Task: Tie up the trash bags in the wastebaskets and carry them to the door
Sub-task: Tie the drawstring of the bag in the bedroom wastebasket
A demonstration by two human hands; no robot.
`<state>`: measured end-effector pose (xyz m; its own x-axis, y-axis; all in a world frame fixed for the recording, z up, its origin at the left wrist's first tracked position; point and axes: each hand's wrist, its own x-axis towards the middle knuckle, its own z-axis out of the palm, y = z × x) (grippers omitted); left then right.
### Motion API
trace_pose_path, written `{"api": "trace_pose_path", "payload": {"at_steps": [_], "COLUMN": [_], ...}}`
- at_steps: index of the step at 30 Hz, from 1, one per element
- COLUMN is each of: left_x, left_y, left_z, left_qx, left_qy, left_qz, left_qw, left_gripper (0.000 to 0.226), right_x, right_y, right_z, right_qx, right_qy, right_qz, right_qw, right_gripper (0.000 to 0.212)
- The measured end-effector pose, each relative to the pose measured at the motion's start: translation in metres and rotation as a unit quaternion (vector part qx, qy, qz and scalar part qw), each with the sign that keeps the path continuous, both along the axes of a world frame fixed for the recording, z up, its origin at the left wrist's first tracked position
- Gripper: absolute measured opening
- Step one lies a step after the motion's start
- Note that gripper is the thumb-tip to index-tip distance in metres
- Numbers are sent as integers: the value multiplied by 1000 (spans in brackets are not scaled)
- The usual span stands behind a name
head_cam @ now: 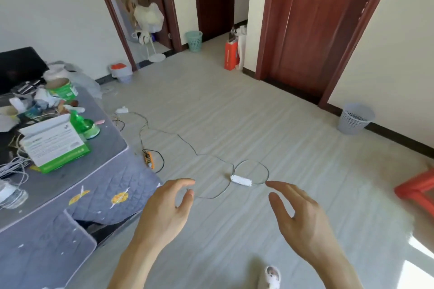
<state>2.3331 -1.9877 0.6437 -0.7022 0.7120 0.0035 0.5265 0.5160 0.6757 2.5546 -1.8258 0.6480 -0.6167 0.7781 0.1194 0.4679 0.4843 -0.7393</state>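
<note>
View: head, the 1 camera, looking down and ahead over the floor.
Left hand: the left hand [168,206] is held out low in front, fingers loose and a bit bent, thumb apart. It holds nothing.
Right hand: the right hand [298,216] is held out beside it, well apart from it, fingers spread. It holds nothing too.
Bagged basket: the bagged basket [124,78] stands far off, ahead and to the left, by the wall next to a door frame. A white bag [116,73] hangs over its rim, with something orange on top. The bag looks not tied yet.
Grey basket: the grey basket [355,118] stands to the right, against the wall, just past the brown door [312,26]. I cannot tell if it has a bag.
Green basket: the green basket [194,40] is the farthest, straight ahead. Bag: too small to tell.
What matters: all 3 baskets are far out of reach. The bagged basket is on the left hand's side, the grey basket on the right hand's side.
Next move: I think walking comes first, then both hands gather a bag's rim.
In the way: a thin cable [187,143] loops on the floor between the hands and the baskets. It could catch a foot.
</note>
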Motion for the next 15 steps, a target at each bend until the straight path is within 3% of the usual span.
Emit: {"api": "trace_pose_path", "payload": {"at_steps": [8, 15], "left_x": [-87, -212], "left_y": [179, 267], "left_z": [2, -1], "left_qx": [-3, 9], "left_qy": [-18, -28], "left_qz": [82, 165], "left_qw": [996, 986], "left_gripper": [21, 22], "right_x": [-121, -275], "right_y": [214, 343], "right_z": [5, 7], "right_qx": [-3, 7], "right_qy": [16, -10], "right_qz": [78, 130], "right_qw": [997, 991], "right_gripper": [23, 22]}}
